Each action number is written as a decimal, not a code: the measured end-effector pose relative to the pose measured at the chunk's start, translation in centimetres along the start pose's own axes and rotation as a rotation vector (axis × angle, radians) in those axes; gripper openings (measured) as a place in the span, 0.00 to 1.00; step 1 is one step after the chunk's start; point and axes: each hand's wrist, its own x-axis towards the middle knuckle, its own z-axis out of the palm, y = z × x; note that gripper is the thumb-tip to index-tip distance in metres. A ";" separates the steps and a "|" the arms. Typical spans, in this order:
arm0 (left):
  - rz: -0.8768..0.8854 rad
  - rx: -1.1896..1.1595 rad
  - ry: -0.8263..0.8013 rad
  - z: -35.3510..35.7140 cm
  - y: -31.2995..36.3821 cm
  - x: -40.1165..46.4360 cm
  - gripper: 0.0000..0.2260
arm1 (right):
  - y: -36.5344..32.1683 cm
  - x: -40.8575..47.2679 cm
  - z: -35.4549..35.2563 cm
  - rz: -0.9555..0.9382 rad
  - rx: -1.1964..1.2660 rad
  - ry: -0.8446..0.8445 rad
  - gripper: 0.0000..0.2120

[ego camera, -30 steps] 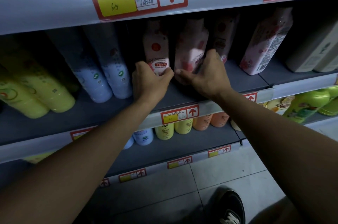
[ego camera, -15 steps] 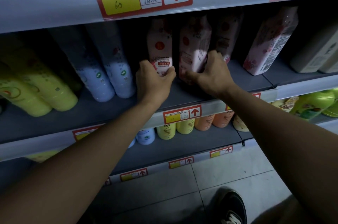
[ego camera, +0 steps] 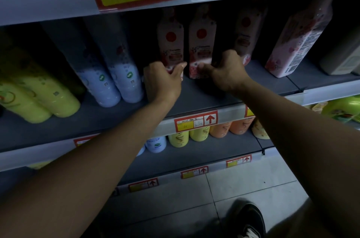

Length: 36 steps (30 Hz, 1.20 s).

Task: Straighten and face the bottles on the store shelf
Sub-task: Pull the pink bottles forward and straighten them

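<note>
Two pink-and-white bottles with red dots stand side by side on the middle shelf (ego camera: 194, 99). My left hand (ego camera: 162, 80) grips the base of the left pink bottle (ego camera: 171, 43). The base of the right pink bottle (ego camera: 201, 45) is held by my right hand (ego camera: 227, 71), thumb on its front. Both labels face outward. A third pink bottle (ego camera: 245, 37) stands behind my right hand, and a fourth (ego camera: 298, 39) leans further right with its back label showing.
Two pale blue bottles (ego camera: 116, 70) and yellow-green bottles (ego camera: 37, 90) stand to the left. A cream container (ego camera: 342, 58) sits far right. The shelf below holds yellow, orange and white bottles (ego camera: 198, 132). Price tags (ego camera: 195, 121) line the shelf edges. My shoe (ego camera: 251, 222) is on the tiled floor.
The right pink bottle has been turned so its red-dot label faces front and now stands upright next to the left one. Both hands stayed at the bottle bases.
</note>
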 end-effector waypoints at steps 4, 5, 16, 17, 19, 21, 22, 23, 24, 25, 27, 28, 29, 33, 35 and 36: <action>-0.020 -0.010 0.030 0.5 -0.1 0.5 0.19 | -0.8 0.4 1.2 -0.013 0.057 -0.010 0.16; -0.032 -0.011 0.037 0.6 -0.1 0.6 0.19 | -0.8 0.6 1.5 -0.016 0.061 -0.008 0.16; -0.147 0.062 0.026 1.3 0.3 1.4 0.15 | -0.4 1.7 2.6 0.042 0.024 0.039 0.17; -0.147 0.058 0.026 1.3 0.3 1.4 0.15 | -0.4 1.7 2.6 0.040 0.016 0.043 0.16; -0.140 0.042 0.024 1.3 0.3 1.5 0.14 | -0.4 1.7 2.7 0.023 -0.016 0.061 0.16; -0.136 0.021 0.016 1.2 0.4 1.4 0.14 | -0.6 1.6 2.7 0.016 -0.044 0.070 0.15; -0.130 0.007 0.010 1.1 0.4 1.4 0.14 | -0.6 1.5 2.7 0.012 -0.055 0.075 0.15; -0.126 -0.005 0.001 1.0 0.4 1.4 0.14 | -0.6 1.5 2.6 0.008 -0.067 0.077 0.15; -0.121 -0.014 -0.010 0.9 0.4 1.4 0.14 | -0.6 1.5 2.5 0.002 -0.079 0.074 0.15; -0.115 -0.017 -0.019 0.8 0.4 1.3 0.14 | -0.6 1.5 2.4 -0.003 -0.092 0.064 0.15; -0.097 0.003 -0.032 0.4 0.4 1.0 0.16 | -0.7 1.3 2.0 -0.021 -0.129 0.040 0.15; -0.086 0.019 -0.038 0.2 0.5 0.8 0.16 | -0.7 1.2 1.9 -0.033 -0.148 0.035 0.15; -0.076 0.036 -0.044 0.0 0.6 0.7 0.16 | -0.7 1.0 1.7 -0.041 -0.163 0.031 0.16; -0.080 0.096 -0.048 -0.7 0.7 -0.1 0.16 | -0.5 0.1 0.8 -0.065 -0.214 0.008 0.16; -0.079 0.101 -0.031 -0.8 0.4 -0.6 0.16 | -0.1 -0.1 0.2 -0.080 -0.249 0.001 0.17; -0.080 0.090 -0.025 -0.9 0.2 -0.9 0.16 | 0.0 -0.3 -0.2 -0.086 -0.267 0.004 0.17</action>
